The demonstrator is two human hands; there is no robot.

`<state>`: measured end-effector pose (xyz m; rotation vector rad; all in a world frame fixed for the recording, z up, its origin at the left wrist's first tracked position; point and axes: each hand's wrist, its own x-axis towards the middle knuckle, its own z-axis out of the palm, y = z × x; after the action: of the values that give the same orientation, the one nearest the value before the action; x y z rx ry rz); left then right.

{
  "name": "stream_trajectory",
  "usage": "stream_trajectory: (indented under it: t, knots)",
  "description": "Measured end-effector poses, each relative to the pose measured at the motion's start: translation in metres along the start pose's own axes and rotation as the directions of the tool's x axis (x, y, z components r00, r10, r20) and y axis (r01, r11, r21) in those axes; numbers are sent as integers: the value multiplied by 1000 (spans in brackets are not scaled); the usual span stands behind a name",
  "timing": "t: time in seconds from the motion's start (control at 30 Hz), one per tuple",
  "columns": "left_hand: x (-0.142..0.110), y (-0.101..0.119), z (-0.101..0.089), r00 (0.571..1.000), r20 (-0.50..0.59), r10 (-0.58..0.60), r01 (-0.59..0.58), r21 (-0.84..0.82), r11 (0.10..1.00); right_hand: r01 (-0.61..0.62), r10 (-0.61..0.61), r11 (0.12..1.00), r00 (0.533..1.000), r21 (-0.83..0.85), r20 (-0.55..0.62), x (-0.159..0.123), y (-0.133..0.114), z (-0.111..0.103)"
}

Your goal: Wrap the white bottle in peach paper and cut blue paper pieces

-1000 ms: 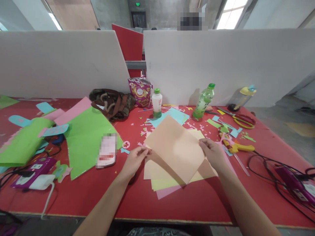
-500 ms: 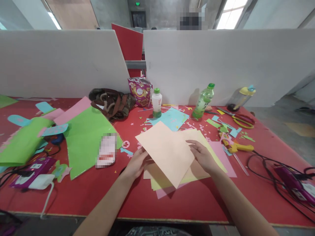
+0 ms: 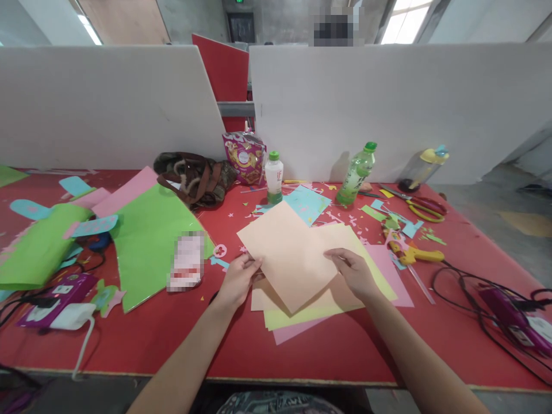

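A square sheet of peach paper (image 3: 288,259) is held up at an angle, one corner toward me. My left hand (image 3: 238,280) pinches its left edge between thumb and fingers. On the opposite side my right hand (image 3: 354,271) is closed on the edge, thumb and fingertips at the paper. Beneath the sheet lies a fanned stack on the red table: more peach paper, yellow paper (image 3: 276,321) and pink paper (image 3: 399,287). Blue paper (image 3: 311,201) rests just behind, among small scraps.
Left are a green sheet (image 3: 150,247), a blurred phone-like object (image 3: 186,261) and a power strip (image 3: 60,300). Behind stand a white bottle (image 3: 274,178), a green bottle (image 3: 357,175) and a snack bag (image 3: 245,158). Right lie scissors (image 3: 425,210) and a yellow glue gun (image 3: 420,255) with its cord.
The peach sheet has turned slightly, its near corner swinging left and away from me. My left hand's grip has shifted onto the sheet's left edge, thumb on top.
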<state>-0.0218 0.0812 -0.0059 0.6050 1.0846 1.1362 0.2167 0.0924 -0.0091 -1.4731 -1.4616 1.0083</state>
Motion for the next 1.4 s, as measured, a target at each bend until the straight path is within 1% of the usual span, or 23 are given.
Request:
stream_trajectory:
  t: [0.13, 0.23, 0.37, 0.47, 0.5, 0.57, 0.63, 0.7, 0.77, 0.83, 0.93, 0.97, 1.03, 1.1, 1.17, 1.23, 1.27, 1.3, 1.33, 1.4]
  knots:
    - [0, 2, -1, 1000, -25, 19, -19, -17, 1000, -2, 2, 1000, 1000, -17, 1, -1, 1, -1]
    - [0, 3, -1, 999, -33, 19, -20, -42, 999, 6, -5, 1000, 1000, -13, 29, -2, 1, 1]
    - [-1, 5, 4, 1000, -27, 13, -15, -84, 996, 36, -41, 998, 991, 45, 126, -2, 4, 6]
    - [-3, 8, 11, 1000, -8, 14, -15, -111, 994, 51, -61, 998, 966, 45, 251, -4, 3, 8]
    - [-4, 8, 14, 1000, 3, 17, -17, -119, 993, 68, -72, 997, 950, 25, 304, -5, 1, 8]
    - [-5, 10, 20, 999, 30, 25, -21, -132, 991, 120, -112, 993, 899, 8, 423, -7, -5, 8]
    - [-6, 10, 27, 998, 60, 31, -22, -137, 990, 157, -170, 985, 826, 69, 537, -9, -11, 9]
    - [-7, 10, 35, 994, 106, 39, -25, -130, 991, 154, -231, 972, 747, 176, 623, -11, -16, 11]
    - [-8, 8, 42, 987, 155, 47, -30, -112, 993, 89, -260, 957, 686, 276, 679, -14, -18, 13]
    - [-9, 6, 48, 978, 205, 38, -21, -81, 996, -27, -256, 934, 644, 356, 721, -17, -16, 16]
    - [-10, 2, 54, 968, 251, -13, 12, 6, 1000, -202, -229, 879, 615, 431, 755, -20, -11, 18]
    - [-10, 1, 55, 970, 243, -11, -2, 57, 998, -246, -223, 860, 608, 448, 762, -21, -9, 19]
    - [-10, 0, 56, 981, 193, 31, -64, 165, 984, -311, -225, 820, 596, 480, 771, -22, -9, 19]
    - [-9, -1, 55, 986, 144, 80, -114, 248, 962, -336, -241, 787, 604, 517, 760, -22, -11, 18]
    - [-9, -2, 54, 989, 121, 86, -119, 291, 949, -329, -249, 773, 629, 542, 737, -23, -14, 17]
    - [-10, -2, 54, 990, 118, 83, -117, 325, 938, -299, -238, 791, 653, 533, 719, -24, -17, 16]
    - [-11, -3, 54, 989, 118, 86, -122, 346, 930, -271, -219, 815, 673, 511, 707, -25, -17, 16]
    - [-12, -3, 55, 989, 117, 94, -132, 373, 919, -233, -186, 850, 706, 473, 683, -26, -17, 16]
    - [-13, -3, 55, 987, 117, 107, -145, 401, 904, -191, -140, 890, 750, 415, 646, -26, -16, 16]
    - [-14, -2, 55, 984, 116, 135, -174, 454, 874, -116, -42, 955, 856, 271, 515, -26, -14, 17]
